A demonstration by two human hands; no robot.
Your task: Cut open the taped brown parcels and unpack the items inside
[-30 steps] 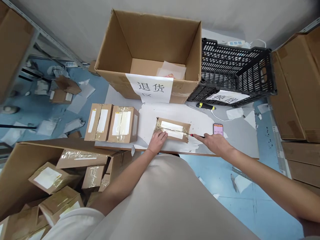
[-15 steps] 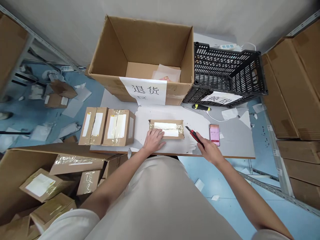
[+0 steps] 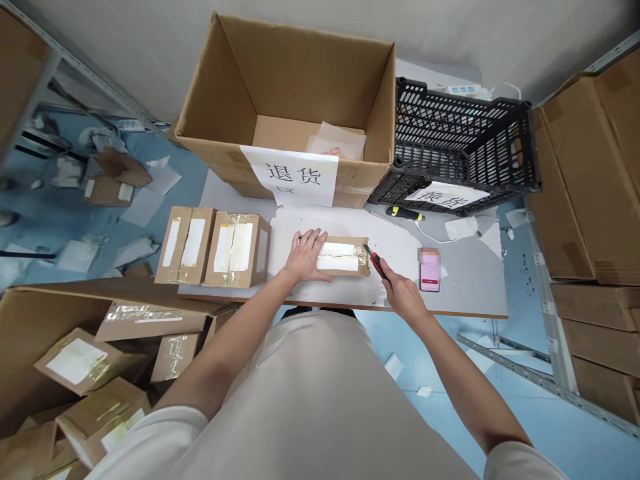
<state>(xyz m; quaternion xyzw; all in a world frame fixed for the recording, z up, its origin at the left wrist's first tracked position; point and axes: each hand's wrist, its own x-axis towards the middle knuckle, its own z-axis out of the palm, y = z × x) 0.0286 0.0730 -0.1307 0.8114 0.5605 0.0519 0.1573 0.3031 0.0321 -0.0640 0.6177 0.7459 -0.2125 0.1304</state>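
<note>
A small taped cardboard box (image 3: pixel 340 269) with white labels lies on the table in front of me. My left hand (image 3: pixel 306 257) rests over its left end with the fingers spread, covering that part. In my right hand (image 3: pixel 404 293) is a red and black utility knife (image 3: pixel 376 262), the fingers wrapped round its handle. The blade tip is at the box's upper right corner; whether it touches the tape I cannot tell.
Two taped boxes (image 3: pixel 235 250) stand at the table's left. A large open carton (image 3: pixel 290 67) and a black crate (image 3: pixel 465 160) are behind. A phone (image 3: pixel 429 270) and a black-yellow tool (image 3: pixel 405 213) lie right. A big carton of parcels (image 3: pixel 30 313) stands lower left.
My right hand has brought the knife left, from beside the box to its right end. My left hand has shifted up a little on the box, its fingers spread wider.
</note>
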